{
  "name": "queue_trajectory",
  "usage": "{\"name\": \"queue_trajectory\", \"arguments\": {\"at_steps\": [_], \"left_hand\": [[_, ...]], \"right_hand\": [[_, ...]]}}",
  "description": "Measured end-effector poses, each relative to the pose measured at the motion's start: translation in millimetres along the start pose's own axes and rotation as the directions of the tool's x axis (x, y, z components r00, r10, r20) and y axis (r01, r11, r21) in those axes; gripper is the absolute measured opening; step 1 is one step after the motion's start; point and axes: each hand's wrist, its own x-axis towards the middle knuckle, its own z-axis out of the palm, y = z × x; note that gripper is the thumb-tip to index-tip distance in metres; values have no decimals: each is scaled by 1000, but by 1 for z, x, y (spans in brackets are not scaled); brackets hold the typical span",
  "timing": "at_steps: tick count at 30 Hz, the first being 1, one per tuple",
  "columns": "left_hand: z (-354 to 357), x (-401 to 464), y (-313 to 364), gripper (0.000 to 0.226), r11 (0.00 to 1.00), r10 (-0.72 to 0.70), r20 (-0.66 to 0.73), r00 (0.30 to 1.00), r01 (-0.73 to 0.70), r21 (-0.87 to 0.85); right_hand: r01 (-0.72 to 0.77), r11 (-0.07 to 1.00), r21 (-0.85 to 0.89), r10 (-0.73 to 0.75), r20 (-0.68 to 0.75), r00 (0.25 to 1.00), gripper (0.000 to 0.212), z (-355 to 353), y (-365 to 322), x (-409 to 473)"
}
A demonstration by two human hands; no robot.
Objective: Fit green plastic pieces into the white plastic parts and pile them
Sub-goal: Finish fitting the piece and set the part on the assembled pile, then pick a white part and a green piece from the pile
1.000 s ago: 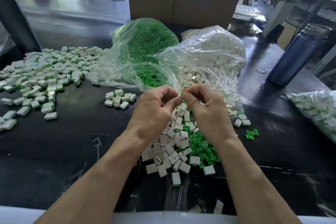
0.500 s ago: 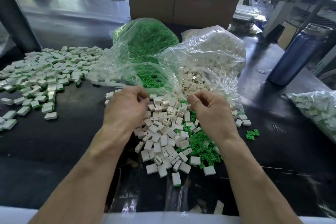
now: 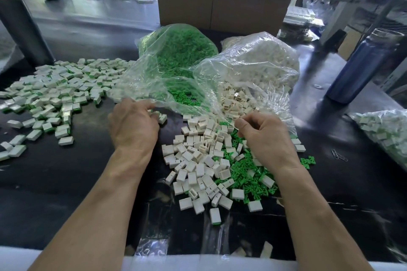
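Left hand [image 3: 133, 125] curled palm-down over small finished cluster [image 3: 161, 117], grip hidden. Right hand [image 3: 265, 136] fingers curled above loose white parts [image 3: 198, 167]; contents unclear.

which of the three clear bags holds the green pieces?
The rear left bag, behind the left hand. The bag beside it holds white parts; the far-right bag holds white parts with green showing.
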Motion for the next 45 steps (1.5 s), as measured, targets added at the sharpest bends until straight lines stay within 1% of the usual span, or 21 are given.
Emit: {"name": "queue_trajectory", "arguments": {"at_steps": [2, 3, 5, 6, 8, 10, 12, 14, 17, 19, 24, 26, 29, 33, 37, 40, 42, 45], "left_hand": [[1, -1, 1, 26, 1000, -12, 11, 1000, 12, 12], [1, -2, 3, 24, 1000, -13, 6, 1000, 13, 11], [0, -6, 9, 18, 1000, -4, -19, 1000, 3, -28], [-1, -10, 13, 23, 998, 8, -16, 1000, -10, -68], [-1, -18, 20, 29, 982, 35, 56, 998, -24, -189], [0, -25, 28, 27, 962, 85, 163, 983, -38, -271], [4, -29, 34, 24, 964, 166, 231, 959, -108, -244], [6, -30, 39, 28, 966, 223, 269, 937, -175, -189], [7, -30, 44, 36, 968, 245, 358, 901, -204, -148], [8, -31, 43, 36, 967, 250, 399, 882, -209, -146], [7, -32, 40, 30, 954, 251, 410, 877, -154, -256], [6, -33, 40, 29, 951, 247, 408, 879, -140, -275], [4, -33, 39, 28, 953, 234, 387, 892, -131, -274], [5, -34, 38, 33, 952, 230, 379, 896, -125, -280], [9, -35, 39, 33, 948, 240, 375, 895, -133, -290], [11, -35, 41, 30, 942, 236, 386, 892, -112, -317], [12, -35, 41, 26, 943, 228, 378, 897, -108, -314], [13, -34, 42, 18, 940, 211, 358, 909, -89, -329]], "right_hand": [[-2, 1000, -23, 2, 0, 1000, 23, -3, 1, 1], [-4, 999, -35, 4, 8, 1000, 21, -4, 2, 2], [-17, 999, -52, 19, 29, 999, 20, -5, 3, 3], [-25, 998, -55, 27, 38, 999, 20, -5, 3, 3], [-33, 998, -57, 35, 32, 999, 19, -5, 3, 3], [-36, 998, -58, 37, 14, 999, 15, -5, 2, 2], [-38, 994, -98, 39, 10, 999, 13, -4, -1, 1], [-41, 989, -144, 43, 9, 999, 11, -2, -3, 1], [-42, 956, -291, 47, 11, 999, 13, -2, -6, 2], [-47, 923, -383, 57, 16, 998, 13, 0, -8, 2], [-12, 848, -529, 13, -1, 1000, 24, 8, -12, -1], [6, 828, -561, -3, 6, 1000, 25, 12, -14, 0], [0, 823, -567, 1, 1, 1000, 22, 16, -14, 2], [-31, 819, -573, 29, -12, 1000, 27, 21, -14, 3], [-30, 826, -562, 26, -14, 1000, 30, 23, -13, 4], [-37, 838, -544, 27, -27, 999, 31, 22, -14, 3], [-42, 836, -548, 23, -43, 999, 26, 20, -14, 3], [-59, 786, -616, 37, -49, 998, 11, 16, -11, 3]]}}
